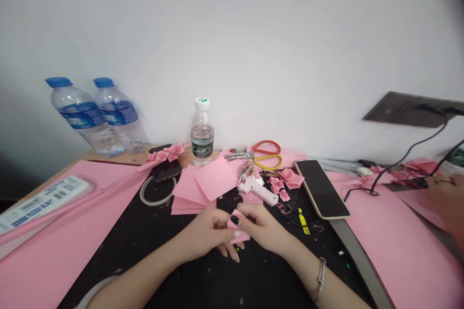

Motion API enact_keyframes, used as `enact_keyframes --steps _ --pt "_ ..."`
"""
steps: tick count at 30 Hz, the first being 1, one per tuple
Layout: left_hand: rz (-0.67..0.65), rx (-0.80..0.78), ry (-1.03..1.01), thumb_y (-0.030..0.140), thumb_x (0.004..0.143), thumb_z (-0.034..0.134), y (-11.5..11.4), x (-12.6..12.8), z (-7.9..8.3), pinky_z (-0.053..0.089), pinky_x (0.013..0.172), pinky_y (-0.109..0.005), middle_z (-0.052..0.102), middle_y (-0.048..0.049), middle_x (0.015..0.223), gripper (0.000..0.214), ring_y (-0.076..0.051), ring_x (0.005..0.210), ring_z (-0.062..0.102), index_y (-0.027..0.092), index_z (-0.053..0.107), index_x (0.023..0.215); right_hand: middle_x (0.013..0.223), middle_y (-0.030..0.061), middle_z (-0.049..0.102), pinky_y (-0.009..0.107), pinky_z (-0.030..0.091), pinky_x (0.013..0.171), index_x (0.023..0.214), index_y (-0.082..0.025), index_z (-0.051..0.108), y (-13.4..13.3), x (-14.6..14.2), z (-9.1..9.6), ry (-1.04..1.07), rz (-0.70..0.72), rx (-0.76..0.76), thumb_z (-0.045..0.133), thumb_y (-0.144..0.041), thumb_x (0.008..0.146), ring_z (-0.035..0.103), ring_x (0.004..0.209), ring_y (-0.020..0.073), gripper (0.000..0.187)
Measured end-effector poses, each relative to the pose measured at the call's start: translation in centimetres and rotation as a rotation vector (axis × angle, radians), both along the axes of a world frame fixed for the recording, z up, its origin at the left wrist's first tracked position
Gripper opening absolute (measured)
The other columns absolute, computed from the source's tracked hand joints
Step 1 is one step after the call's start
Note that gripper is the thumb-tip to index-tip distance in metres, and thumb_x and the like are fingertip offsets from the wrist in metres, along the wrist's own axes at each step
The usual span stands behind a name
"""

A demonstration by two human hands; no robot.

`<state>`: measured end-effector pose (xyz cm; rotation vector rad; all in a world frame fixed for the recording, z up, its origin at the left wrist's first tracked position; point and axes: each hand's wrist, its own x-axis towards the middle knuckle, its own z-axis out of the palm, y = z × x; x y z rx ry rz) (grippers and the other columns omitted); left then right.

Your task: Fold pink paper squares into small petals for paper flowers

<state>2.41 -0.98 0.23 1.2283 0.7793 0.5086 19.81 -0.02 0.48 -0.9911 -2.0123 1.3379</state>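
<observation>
Between my two hands is a small folded piece of pink paper point(243, 238). My left hand point(210, 232) pinches its left side, thumb on top and the other fingers curled below. From the right, my right hand point(259, 224) grips the same paper, its dark-nailed thumb pressing on the upper part. Just beyond the hands lie a stack of pink paper squares point(213, 178) and a white glue gun point(257, 189). Several folded pink paper flowers point(291, 178) rest right of the glue gun. Scissors point(268, 154) with red and yellow handles lie behind it.
A small water bottle point(202, 135) stands by the wall; two larger bottles point(81, 116) lean at left. A phone point(322, 188) lies right of the black mat point(195, 280). Large pink sheets point(406, 236) flank it. Another person's hand point(447, 198) is at far right, near black cables point(409, 149).
</observation>
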Motion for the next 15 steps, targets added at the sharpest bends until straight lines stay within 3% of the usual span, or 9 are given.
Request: enact_keyframes --steps 3,11,15 --pt "-0.021 -0.008 -0.004 0.024 0.077 0.056 0.13 -0.05 -0.16 0.045 0.047 -0.016 0.072 -0.0076 0.072 0.018 -0.016 0.058 0.069 0.01 0.067 0.074 0.054 -0.0061 0.032 0.021 0.023 0.046 0.059 -0.018 0.035 -0.21 -0.12 0.38 -0.038 0.033 -0.004 0.038 -0.031 0.091 0.03 0.05 0.008 0.034" --pt "0.001 -0.033 0.01 0.026 0.076 0.056 0.18 -0.01 -0.18 0.044 0.046 -0.017 0.07 -0.0061 0.067 0.018 -0.016 0.055 0.068 0.01 0.063 0.07 0.051 -0.0067 0.029 0.021 0.022 0.045 0.056 -0.018 0.03 -0.42 -0.38 0.01 -0.103 -0.072 0.184 0.042 -0.025 0.088 0.028 0.048 0.0078 0.035" --pt "0.105 0.073 0.054 0.028 0.077 0.055 0.34 0.16 -0.02 0.043 0.045 -0.019 0.065 -0.0029 0.061 0.019 -0.016 0.052 0.066 0.011 0.058 0.067 0.059 -0.0047 0.038 0.022 0.027 0.05 0.065 -0.018 0.039 0.06 0.24 -0.14 -0.08 -0.341 0.321 0.043 -0.019 0.086 0.034 0.053 0.0098 0.021"
